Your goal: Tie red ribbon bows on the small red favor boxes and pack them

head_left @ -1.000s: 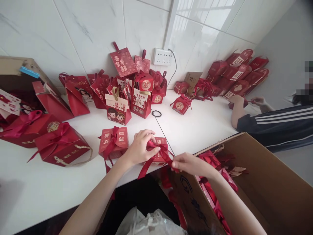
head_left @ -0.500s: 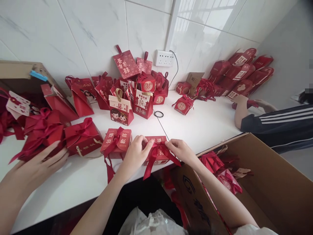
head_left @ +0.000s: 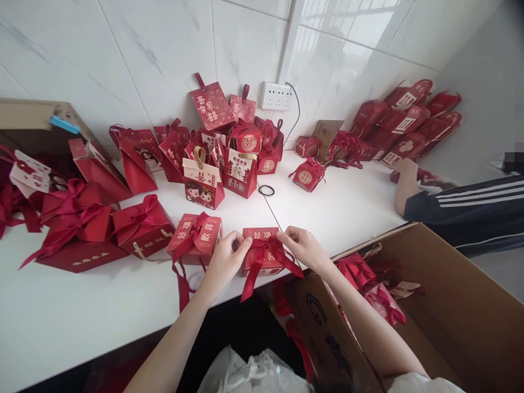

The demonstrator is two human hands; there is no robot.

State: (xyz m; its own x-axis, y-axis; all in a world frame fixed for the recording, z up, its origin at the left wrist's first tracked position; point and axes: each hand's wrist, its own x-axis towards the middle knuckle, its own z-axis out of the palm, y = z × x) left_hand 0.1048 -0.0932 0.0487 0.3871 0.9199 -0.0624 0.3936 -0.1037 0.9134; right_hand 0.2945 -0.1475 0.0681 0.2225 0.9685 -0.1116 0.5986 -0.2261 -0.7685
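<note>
A small red gift box (head_left: pixel 254 233) with pale lettering lies at the table's front edge, a dark red ribbon (head_left: pixel 257 267) tied in a bow across its top. My left hand (head_left: pixel 229 256) pinches the bow's left loop between thumb and fingertips. On the other side, my right hand (head_left: pixel 302 245) pinches the right loop. Both ribbon tails hang over the box's front. Just left of my left hand sits a similar red box (head_left: pixel 210 240) with its own ribbon, whose ends droop over the table edge.
Larger ribboned boxes (head_left: pixel 85 254) stand at left, and upright red gift boxes (head_left: pixel 241 180) line the wall. An open carton (head_left: pixel 446 305) with ribboned boxes is at right. Near stacked red boxes (head_left: pixel 409 117), a co-worker's arm (head_left: pixel 405 188) reaches in. A black cord loop (head_left: pixel 267 190) lies mid-table.
Another person's hand at the left has withdrawn from the large ribboned boxes and is out of view. My hands keep their pinch on the bow, having shifted only slightly.
</note>
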